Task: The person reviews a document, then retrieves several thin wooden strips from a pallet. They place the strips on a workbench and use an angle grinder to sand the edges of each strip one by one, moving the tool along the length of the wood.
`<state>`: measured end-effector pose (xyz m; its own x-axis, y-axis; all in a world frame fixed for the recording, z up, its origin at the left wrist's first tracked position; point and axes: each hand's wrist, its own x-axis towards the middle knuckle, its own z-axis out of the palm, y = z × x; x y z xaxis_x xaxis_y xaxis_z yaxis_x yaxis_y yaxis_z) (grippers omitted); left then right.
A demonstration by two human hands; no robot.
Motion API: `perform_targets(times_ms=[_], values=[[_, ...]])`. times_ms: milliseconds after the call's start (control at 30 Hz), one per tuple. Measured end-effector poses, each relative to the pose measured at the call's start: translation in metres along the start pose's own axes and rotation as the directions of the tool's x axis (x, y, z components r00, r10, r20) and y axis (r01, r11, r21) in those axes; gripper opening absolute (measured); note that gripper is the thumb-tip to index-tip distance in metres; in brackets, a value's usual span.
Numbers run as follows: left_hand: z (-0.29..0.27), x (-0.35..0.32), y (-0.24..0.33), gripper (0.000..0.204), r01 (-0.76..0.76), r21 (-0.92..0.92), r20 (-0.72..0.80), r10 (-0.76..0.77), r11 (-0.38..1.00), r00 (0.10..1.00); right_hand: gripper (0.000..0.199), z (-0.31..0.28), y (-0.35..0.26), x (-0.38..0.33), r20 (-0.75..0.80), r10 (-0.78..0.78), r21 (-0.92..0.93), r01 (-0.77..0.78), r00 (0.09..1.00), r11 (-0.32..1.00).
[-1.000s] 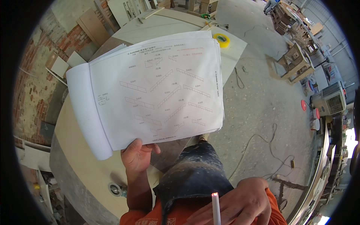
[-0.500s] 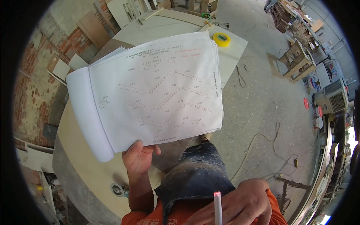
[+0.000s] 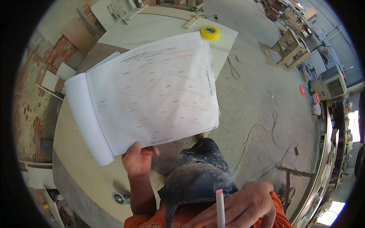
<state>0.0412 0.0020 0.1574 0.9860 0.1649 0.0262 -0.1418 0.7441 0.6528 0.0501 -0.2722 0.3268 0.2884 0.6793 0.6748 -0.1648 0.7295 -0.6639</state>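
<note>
- Little has shifted since the earlier frames: the sheaf of papers (image 3: 148, 97) sits a touch lower and tilts slightly more, while both hands keep their places.
- Pale wooden table (image 3: 83, 178) runs from the lower left up to the top centre, its far end carrying a yellow roll of tape (image 3: 209, 32) near the edge and a few wooden offcuts beyond it.
- Grey concrete floor (image 3: 262, 87) fills the right side, with thin cables (image 3: 266, 133) trailing across it and a wooden stool-like frame (image 3: 292, 47) well apart at upper right.
- Papers are held above the table, a white stack with faint line drawings and small print on the top sheet; earlier pages are rolled back over the left edge into a curl. Its long axis runs from lower left to upper right, the printed top pointing away from the person.
- Left hand (image 3: 137, 161) grips the lower edge of the papers, thumb on top and fingers closed underneath.
- Right hand (image 3: 247, 207), at the bottom edge, is closed loosely around a thin white stick with a pink tip (image 3: 220, 207), which stands upright between the fingers.
- Small round metal fitting (image 3: 118, 198) lies on the table just left of the left forearm.
</note>
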Motion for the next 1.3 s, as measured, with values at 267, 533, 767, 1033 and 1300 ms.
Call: perform_targets(times_ms=[267,533,767,1033,1300], values=[[-0.011,0.024,-0.016,0.049,0.125,-0.046,0.004,-0.125,0.991,0.992,0.096,0.012,0.001,-0.020,-0.192,-0.058,-0.059,0.047,0.980,0.997],[-0.017,0.042,-0.039,0.045,0.245,-0.011,-0.039,-0.245,0.970,0.969,0.064,-0.032,0.027,-0.158,-0.974,-0.223,-0.207,-0.532,0.035,0.821],[-0.033,0.047,-0.053,0.044,0.326,-0.021,-0.092,-0.327,0.945,0.941,0.059,0.014,0.112,-0.431,-0.637,-0.035,0.499,-0.446,-0.770,0.743],[-0.060,0.049,-0.069,0.042,0.382,-0.024,-0.115,-0.382,0.924,0.917,0.053,0.110,0.168,-0.513,-0.357,0.035,0.807,-0.289,-0.933,0.515],[-0.126,0.059,-0.118,0.023,0.548,-0.141,-0.262,-0.565,0.824,0.782,0.060,0.044,0.157,-0.526,-0.581,0.055,0.606,-0.386,-0.812,0.696]])
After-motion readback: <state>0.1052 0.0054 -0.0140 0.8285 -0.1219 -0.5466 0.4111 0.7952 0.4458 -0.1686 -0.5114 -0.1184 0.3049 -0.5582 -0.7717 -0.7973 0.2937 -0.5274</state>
